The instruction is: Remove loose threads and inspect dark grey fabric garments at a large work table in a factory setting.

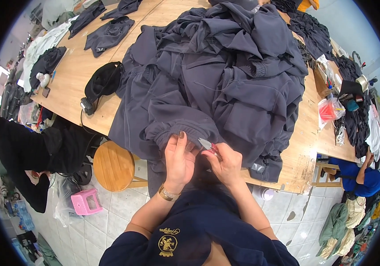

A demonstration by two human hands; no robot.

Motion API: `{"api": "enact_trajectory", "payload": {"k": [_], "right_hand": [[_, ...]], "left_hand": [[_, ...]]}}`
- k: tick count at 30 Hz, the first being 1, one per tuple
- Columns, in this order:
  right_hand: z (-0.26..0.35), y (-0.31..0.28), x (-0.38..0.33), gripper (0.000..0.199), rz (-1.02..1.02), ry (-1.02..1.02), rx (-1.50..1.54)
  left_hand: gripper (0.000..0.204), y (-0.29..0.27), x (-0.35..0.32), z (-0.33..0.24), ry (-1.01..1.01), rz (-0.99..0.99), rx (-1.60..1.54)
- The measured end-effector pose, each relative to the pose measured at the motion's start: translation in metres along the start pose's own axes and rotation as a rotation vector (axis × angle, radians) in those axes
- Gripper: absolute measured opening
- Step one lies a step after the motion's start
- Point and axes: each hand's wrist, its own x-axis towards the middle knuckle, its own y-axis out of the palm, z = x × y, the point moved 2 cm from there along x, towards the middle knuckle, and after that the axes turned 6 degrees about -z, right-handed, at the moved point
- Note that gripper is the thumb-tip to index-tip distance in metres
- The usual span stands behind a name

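Wooden worktable (88, 75) heaped with dark grey garments (225, 75), a round stool (114, 166) tucked at its edge. Her left hand (179, 162) pinches the elastic cuff (179, 128) of the nearest piece at the table's front edge, fingers closed on the fabric. Her right hand (227, 166) grips small thread snips (208, 145), blades just beside the cuff. Best, I'd say, to keep that cuff taut and nip only loose threads, clear of the seam
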Motion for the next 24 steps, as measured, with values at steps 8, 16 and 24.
{"api": "enact_trajectory", "payload": {"k": [8,16,24], "right_hand": [[-0.001,0.001,-0.002,0.033,0.022,-0.017,-0.016],[0.003,0.0,0.001,0.028,0.036,0.072,0.086],[0.011,0.008,0.006,0.015,-0.102,0.396,0.445]], "left_hand": [[0.019,0.001,-0.002,0.001,0.04,-0.008,0.026],[0.019,0.005,-0.007,0.001,0.06,-0.009,0.015],[0.019,0.009,-0.006,0.002,0.054,-0.034,0.045]]}}
